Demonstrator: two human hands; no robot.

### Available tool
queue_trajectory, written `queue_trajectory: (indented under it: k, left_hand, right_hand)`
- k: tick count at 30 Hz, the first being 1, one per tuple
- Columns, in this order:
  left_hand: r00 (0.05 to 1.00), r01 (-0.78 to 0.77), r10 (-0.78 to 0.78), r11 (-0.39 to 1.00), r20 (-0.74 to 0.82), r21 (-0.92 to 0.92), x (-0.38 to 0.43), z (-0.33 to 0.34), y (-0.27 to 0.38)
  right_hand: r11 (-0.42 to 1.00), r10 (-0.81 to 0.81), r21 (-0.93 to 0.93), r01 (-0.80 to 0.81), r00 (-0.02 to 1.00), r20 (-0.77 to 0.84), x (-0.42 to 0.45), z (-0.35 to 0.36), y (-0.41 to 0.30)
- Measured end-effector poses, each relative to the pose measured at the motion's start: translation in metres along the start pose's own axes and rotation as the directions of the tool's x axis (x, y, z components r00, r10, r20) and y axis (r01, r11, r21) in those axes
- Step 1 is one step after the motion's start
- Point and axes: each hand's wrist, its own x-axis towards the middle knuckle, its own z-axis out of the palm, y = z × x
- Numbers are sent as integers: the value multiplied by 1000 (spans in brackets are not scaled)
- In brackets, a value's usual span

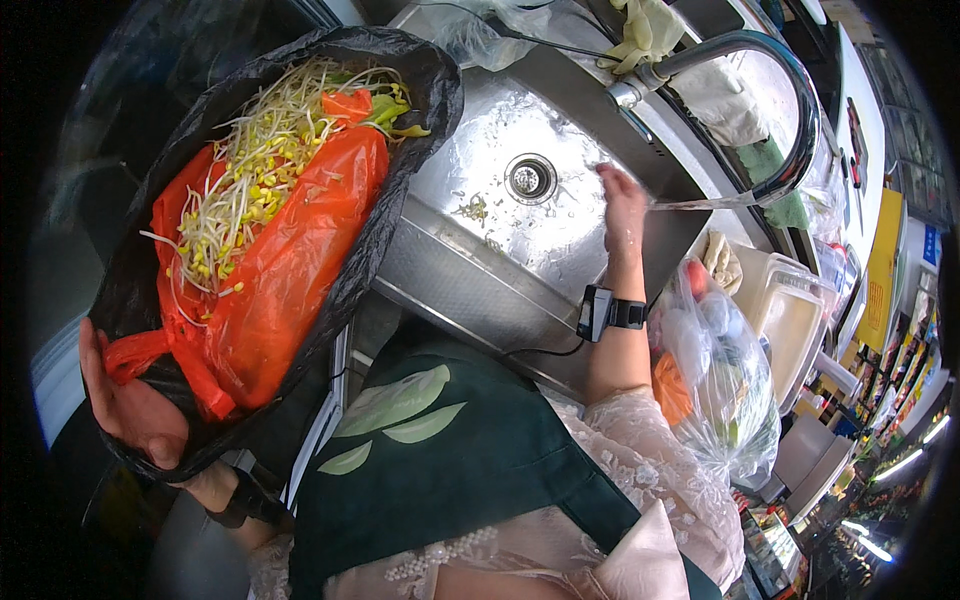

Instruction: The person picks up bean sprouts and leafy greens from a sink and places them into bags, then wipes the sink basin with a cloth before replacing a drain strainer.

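At lower left, my left hand [139, 416] is inside the rim of a black plastic bag [427, 82], fingers stretched out and thumb apart. A strip of the red plastic bag [307, 262] lies against its fingers; I see no firm grip. Soybean sprouts [247, 202] lie loose on the red bag within the black one, with some green leaves [386, 109] at the far end. My right hand [624, 206], slightly blurred, is over the stainless-steel sink [480, 127], holding nothing. A stream of water [694, 203] from the chrome faucet [806, 112] runs onto it.
Green scraps [472, 208] lie near the drain [530, 178]. Right of the sink are a filled clear plastic bag [724, 375] and a plastic container [791, 319]. Rubber gloves [649, 30] and cloths [724, 97] lie behind it. A cable [551, 351] hangs from my right wrist device.
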Motion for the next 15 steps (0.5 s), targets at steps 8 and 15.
queue_trajectory:
  k: [8,15]
  left_hand:
    - [999,39,-39,999,-24,-1,0,4,4]
    - [999,49,-50,998,6,28,-5,-8,1]
  right_hand:
    - [888,421,-449,97,218,881,-23,67,45]
    - [704,231,-506,498,514,826,1,74,83]
